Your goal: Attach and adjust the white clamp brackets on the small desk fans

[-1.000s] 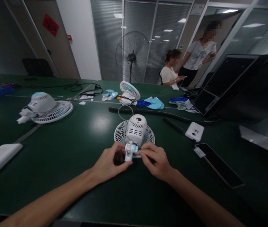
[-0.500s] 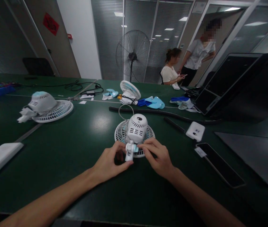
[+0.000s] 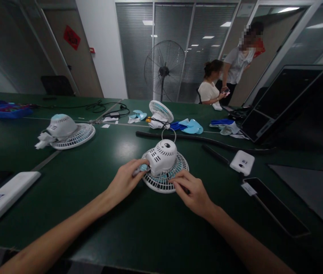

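- White plastic fan (image 3: pixel 164 156), its rounded motor housing uppermost and its grille (image 3: pixel 155 185) down, lies on a green table (image 3: pixel 107 236) between a person's two bare hands.
- The left hand (image 3: pixel 124 180) has its thumb and fingers closed on a joint piece (image 3: pixel 143 167) with a pale blue part, beside the motor housing.
- The right hand (image 3: pixel 194 192) is at the near right of the grille, thumb and forefinger drawn narrowly together; whether they pinch some small part cannot be told.
- The work in hand appears to be close handling around the joint piece, the left hand steadying while the right fingertips do finer work.
- Such handling calls for a firm left hold and a precise right pinch, with the fan kept from rocking.
- Beyond the fan lies a black tube (image 3: pixel 178 136); a second fan (image 3: pixel 63 126) rests farther to the left.
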The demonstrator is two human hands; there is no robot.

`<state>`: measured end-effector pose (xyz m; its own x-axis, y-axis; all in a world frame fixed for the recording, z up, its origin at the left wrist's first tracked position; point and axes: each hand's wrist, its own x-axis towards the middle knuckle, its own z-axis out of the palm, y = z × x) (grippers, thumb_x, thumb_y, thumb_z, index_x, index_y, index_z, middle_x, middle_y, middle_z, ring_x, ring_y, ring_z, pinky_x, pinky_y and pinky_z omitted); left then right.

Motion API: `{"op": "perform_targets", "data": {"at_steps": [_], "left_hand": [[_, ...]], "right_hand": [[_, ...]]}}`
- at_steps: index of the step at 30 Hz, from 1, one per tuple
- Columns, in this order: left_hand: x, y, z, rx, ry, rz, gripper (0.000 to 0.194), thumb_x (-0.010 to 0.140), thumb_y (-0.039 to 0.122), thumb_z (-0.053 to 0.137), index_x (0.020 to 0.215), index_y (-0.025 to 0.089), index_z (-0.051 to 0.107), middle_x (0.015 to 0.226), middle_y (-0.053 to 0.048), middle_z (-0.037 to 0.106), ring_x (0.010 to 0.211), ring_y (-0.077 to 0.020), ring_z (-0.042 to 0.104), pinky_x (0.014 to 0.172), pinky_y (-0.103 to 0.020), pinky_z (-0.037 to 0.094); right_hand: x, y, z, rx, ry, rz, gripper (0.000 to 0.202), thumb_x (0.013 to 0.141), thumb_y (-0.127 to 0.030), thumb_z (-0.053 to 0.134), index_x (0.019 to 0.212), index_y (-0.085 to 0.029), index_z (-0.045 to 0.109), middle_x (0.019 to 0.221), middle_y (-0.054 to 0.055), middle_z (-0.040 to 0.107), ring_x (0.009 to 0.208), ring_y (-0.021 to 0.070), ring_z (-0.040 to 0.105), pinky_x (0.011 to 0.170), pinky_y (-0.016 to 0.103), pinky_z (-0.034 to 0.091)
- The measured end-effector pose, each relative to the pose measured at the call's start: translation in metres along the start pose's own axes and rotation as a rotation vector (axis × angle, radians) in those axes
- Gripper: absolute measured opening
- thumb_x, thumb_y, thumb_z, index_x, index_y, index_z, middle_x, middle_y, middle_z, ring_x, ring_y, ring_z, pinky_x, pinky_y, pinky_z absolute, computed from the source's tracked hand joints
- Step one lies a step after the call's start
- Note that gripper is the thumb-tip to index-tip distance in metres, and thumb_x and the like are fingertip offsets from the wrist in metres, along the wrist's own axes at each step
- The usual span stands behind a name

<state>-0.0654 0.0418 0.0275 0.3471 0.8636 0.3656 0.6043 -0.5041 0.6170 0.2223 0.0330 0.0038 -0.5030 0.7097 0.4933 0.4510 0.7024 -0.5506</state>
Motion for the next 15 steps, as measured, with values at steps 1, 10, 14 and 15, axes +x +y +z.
{"op": "perform_targets", "data": {"at_steps": [1,10,14,15], "left_hand": [[0.001,-0.007,-0.007,0.01,0.014,-0.004,0.03,0.103,0.031,0.054,0.13,0.024,0.065,0.121,-0.009,0.07,0.1,-0.0244,0.069,0.09,-0.04,0.056],[0.021,-0.105,-0.073,0.386,0.269,-0.286,0.044,0.097,0.043,0.058,0.137,0.024,0.065,0.117,-0.007,0.076,0.097,-0.0278,0.072,0.083,-0.032,0.053],[0.059,-0.142,-0.081,0.565,0.405,-0.44,0.042,0.101,0.037,0.053,0.137,0.017,0.062,0.112,-0.014,0.074,0.1,-0.0306,0.068,0.09,-0.037,0.048],[0.069,-0.148,-0.081,0.574,0.424,-0.46,0.042,0.102,0.035,0.05,0.138,0.015,0.059,0.113,-0.016,0.073,0.102,-0.0318,0.067,0.092,-0.04,0.047]], "right_hand": [[0.0,0.0,0.0,0.0,-0.007,-0.001,0.022,0.103,-0.021,0.052,0.111,-0.02,0.073,0.106,0.006,0.066,0.075,0.013,0.063,0.062,0.027,0.05],[-0.003,0.003,-0.002,-0.005,-0.062,0.061,0.026,0.106,-0.026,0.049,0.115,-0.021,0.073,0.103,0.005,0.062,0.069,0.0104,0.058,0.059,0.026,0.044],[-0.003,0.004,0.0,0.009,-0.089,0.086,0.026,0.106,-0.027,0.049,0.116,-0.022,0.073,0.104,0.005,0.062,0.068,0.0101,0.057,0.059,0.026,0.043],[-0.003,0.005,0.0,0.009,-0.091,0.091,0.026,0.106,-0.026,0.049,0.115,-0.022,0.073,0.104,0.005,0.062,0.068,0.01,0.057,0.059,0.026,0.043]]}}
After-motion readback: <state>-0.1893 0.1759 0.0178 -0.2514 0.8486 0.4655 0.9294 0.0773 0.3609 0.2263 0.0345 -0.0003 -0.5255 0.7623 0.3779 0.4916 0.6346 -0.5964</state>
